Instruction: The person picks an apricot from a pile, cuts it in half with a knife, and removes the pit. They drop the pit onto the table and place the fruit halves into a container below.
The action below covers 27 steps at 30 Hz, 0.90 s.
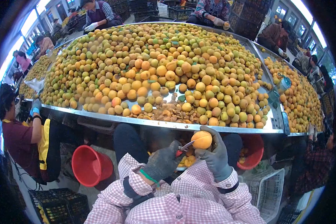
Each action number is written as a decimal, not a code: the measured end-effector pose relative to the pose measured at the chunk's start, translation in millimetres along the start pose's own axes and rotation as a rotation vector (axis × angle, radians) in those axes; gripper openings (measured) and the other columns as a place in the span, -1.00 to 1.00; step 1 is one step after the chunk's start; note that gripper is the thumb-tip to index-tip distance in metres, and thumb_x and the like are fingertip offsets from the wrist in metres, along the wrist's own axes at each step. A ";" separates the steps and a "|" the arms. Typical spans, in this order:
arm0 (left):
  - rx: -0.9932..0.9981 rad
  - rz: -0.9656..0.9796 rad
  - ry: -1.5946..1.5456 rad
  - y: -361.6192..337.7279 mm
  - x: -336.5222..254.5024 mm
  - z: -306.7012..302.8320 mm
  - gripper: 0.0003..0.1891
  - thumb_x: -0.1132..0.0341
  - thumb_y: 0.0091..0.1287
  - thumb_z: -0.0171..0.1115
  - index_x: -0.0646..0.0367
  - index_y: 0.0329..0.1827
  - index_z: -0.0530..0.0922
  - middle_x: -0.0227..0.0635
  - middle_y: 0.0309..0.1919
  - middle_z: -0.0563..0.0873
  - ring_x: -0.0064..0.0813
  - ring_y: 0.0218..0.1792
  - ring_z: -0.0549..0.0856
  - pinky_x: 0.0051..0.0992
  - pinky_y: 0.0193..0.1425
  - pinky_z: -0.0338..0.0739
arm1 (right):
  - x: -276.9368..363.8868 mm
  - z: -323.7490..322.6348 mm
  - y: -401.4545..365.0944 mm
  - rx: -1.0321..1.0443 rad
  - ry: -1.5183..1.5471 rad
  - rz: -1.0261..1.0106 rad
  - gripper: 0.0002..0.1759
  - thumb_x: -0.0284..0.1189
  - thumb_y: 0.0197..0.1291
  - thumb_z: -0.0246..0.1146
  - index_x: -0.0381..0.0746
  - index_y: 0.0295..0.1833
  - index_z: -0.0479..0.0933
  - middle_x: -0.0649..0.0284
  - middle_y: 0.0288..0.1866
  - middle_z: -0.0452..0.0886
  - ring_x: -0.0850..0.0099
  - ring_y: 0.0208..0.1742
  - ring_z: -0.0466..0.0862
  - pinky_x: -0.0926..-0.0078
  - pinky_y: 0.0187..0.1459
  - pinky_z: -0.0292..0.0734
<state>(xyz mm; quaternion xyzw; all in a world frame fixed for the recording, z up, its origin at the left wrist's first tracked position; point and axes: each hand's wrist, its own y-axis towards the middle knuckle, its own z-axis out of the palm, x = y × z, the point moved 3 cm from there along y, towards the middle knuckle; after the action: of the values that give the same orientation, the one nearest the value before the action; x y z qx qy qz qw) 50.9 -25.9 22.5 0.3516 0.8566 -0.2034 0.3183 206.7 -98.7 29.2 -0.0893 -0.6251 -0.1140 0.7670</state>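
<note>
1. Your right hand, in a grey glove, has its grip clamped on a single orange apricot. You hold it just below the near rim of the counter, above your lap.
2. Your left hand, in a darker glove with a green cuff, has its grip closed around a small knife with a red handle. The blade tip touches the left side of the apricot.
3. Just under both hands, a few cut yellow fruit pieces show between your knees.
4. The counter is a wide metal tray with a shiny raised edge. It is heaped with a big pile of apricots, orange at the middle and greener at the far left.
5. A brown patch of pits and scraps lies at the near edge of that pile, straight ahead of you.
6. A second metal counter to your right carries more apricots, and a blue-green container sits between the two.
7. On the floor, a red bucket lies tilted to your left and another red bucket stands to your right. A white wire basket is near the second one, and black crates sit at lower left.
8. A co-worker in a yellow apron sits at your left, with a blue-gloved hand on the counter rim. More people work along the far side, under bright windows.
</note>
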 end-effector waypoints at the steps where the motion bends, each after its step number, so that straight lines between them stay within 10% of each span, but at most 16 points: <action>1: -0.035 -0.011 -0.032 0.4 -3.2 0.6 -0.59 0.10 0.28 0.16 0.22 0.01 0.37 0.06 -0.50 0.64 0.08 -0.42 0.66 -0.05 -0.39 0.52 | -6.7 2.9 -0.7 -0.067 0.176 0.008 -0.19 -0.49 -0.07 0.44 -0.29 0.30 0.20 0.16 0.11 0.44 0.37 0.11 0.52 0.48 0.05 0.53; 5: -0.065 -0.105 -0.037 2.0 -13.1 -3.4 -0.62 0.09 0.28 0.16 0.20 -0.03 0.38 0.05 -0.51 0.64 0.07 -0.42 0.67 -0.07 -0.39 0.53 | -24.0 25.8 2.3 -0.220 0.797 0.098 -0.14 -0.50 -0.16 0.49 -0.30 0.29 0.21 0.16 0.07 0.46 0.36 0.09 0.55 0.52 0.00 0.57; 9: 0.004 -0.063 0.070 3.0 4.4 -5.4 -0.59 0.09 0.28 0.16 0.20 0.02 0.37 0.04 -0.52 0.64 0.07 -0.41 0.67 -0.06 -0.39 0.52 | 9.4 8.8 7.4 -0.072 -0.065 0.012 -0.29 -0.62 -0.01 0.35 -0.30 0.28 0.22 0.18 0.11 0.44 0.38 0.08 0.54 0.47 0.07 0.51; 13: -0.113 -0.045 -0.003 1.0 -4.4 -1.2 -0.60 0.14 0.27 0.16 0.17 0.05 0.37 0.02 -0.50 0.65 0.05 -0.41 0.67 -0.06 -0.40 0.52 | 1.8 21.5 6.4 -0.065 0.044 -0.056 -0.32 -0.58 0.05 0.34 -0.30 0.29 0.21 0.16 0.10 0.46 0.38 0.08 0.54 0.47 0.07 0.52; 15: -0.130 -0.028 -0.011 6.1 -1.0 4.3 -0.61 0.15 0.26 0.16 0.17 0.05 0.37 0.01 -0.50 0.65 0.04 -0.41 0.67 -0.06 -0.40 0.52 | -22.3 29.1 8.6 -0.103 0.677 0.026 -0.28 -0.43 0.10 0.35 -0.31 0.31 0.14 0.05 0.19 0.42 0.25 0.17 0.51 0.35 0.22 0.43; 27: -0.077 -0.059 0.106 10.7 9.6 2.9 -0.62 0.23 0.24 0.15 0.15 0.07 0.35 0.00 -0.49 0.65 0.01 -0.41 0.68 -0.07 -0.37 0.52 | -25.8 42.8 5.2 -0.016 0.388 -0.009 -0.52 -0.27 0.38 0.04 -0.33 0.28 0.21 0.17 0.17 0.41 0.39 0.17 0.44 0.45 0.18 0.35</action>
<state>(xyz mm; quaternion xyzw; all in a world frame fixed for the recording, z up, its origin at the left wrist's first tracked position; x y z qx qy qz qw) 54.6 -15.9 12.6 0.3241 0.8893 -0.1607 0.2799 163.0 -80.1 12.6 -0.0690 -0.4650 -0.1374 0.8718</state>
